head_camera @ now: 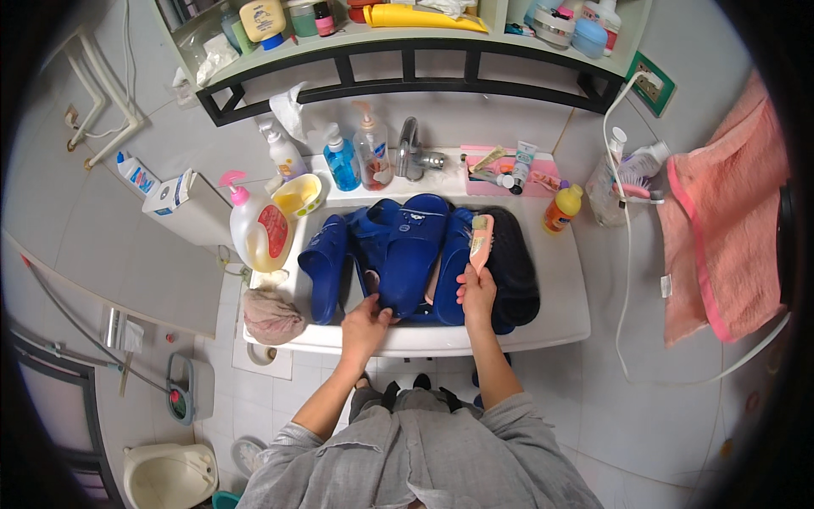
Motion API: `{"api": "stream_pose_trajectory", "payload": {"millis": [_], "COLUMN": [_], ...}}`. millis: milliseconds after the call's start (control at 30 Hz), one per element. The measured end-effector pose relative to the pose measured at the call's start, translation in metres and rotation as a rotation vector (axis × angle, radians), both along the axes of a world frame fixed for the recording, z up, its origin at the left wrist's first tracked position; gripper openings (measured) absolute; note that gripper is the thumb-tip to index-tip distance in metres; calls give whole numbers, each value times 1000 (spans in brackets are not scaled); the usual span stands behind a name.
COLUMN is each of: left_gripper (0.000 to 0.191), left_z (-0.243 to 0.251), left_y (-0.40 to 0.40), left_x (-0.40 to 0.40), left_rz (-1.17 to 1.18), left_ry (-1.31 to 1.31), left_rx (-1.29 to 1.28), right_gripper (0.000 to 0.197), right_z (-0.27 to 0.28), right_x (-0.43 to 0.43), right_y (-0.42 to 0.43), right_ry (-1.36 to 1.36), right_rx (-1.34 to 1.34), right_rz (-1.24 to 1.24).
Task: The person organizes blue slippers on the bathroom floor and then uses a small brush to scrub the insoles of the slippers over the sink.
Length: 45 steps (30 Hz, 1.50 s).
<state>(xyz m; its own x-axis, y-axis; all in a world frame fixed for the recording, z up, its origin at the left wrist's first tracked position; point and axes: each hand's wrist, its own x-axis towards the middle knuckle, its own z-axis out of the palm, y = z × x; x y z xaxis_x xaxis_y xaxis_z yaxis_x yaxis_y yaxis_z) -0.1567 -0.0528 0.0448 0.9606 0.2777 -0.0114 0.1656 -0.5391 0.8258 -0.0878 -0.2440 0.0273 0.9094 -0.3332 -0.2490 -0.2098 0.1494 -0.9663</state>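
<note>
Several blue plastic slippers lie crowded in the white washbasin [559, 280]. My left hand [367, 321] is at the toe end of the middle blue slipper [407, 270], its fingers touching the edge; whether they grip it I cannot tell. My right hand [477, 294] is closed around the handle of a pink scrubbing brush [481, 245], which points away from me over another blue slipper [453, 280]. Dark slippers [518, 267] lie at the basin's right side, and a further blue slipper [325, 267] leans at the left. The slippers' undersides are mostly hidden.
Behind the basin stand a chrome faucet [412, 149], pump bottles [341, 159] and a pink organizer [477, 184]. A large pump bottle [261, 229] and a crumpled cloth [273, 316] sit left. A yellow bottle [563, 209] stands right, near a white cable [626, 267] and a hanging pink towel [725, 242].
</note>
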Motion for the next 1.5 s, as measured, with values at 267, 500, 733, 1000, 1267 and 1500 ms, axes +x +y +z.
{"api": "stream_pose_trajectory", "payload": {"millis": [267, 500, 733, 1000, 1267, 1500], "left_gripper": [35, 14, 31, 47, 23, 28], "left_z": [-46, -29, -43, -67, -65, -63], "left_y": [74, 88, -9, -14, -29, -16], "left_x": [75, 104, 57, 85, 93, 78], "left_rz": [441, 370, 371, 116, 99, 175], "left_ry": [-456, 110, -374, 106, 90, 58], "left_rx": [-43, -539, -386, -175, -899, -1234], "right_gripper": [16, 21, 42, 53, 50, 58], "right_z": [-12, -11, -12, 3, 11, -12], "right_x": [-11, -30, -65, -72, 5, -56], "right_y": [-7, 13, 29, 35, 48, 59], "right_ry": [-37, -171, -158, -128, -14, -228], "right_rx": [-93, -433, -454, -954, -1046, -1101], "right_rz": [1, 143, 374, 596, 550, 690]}}
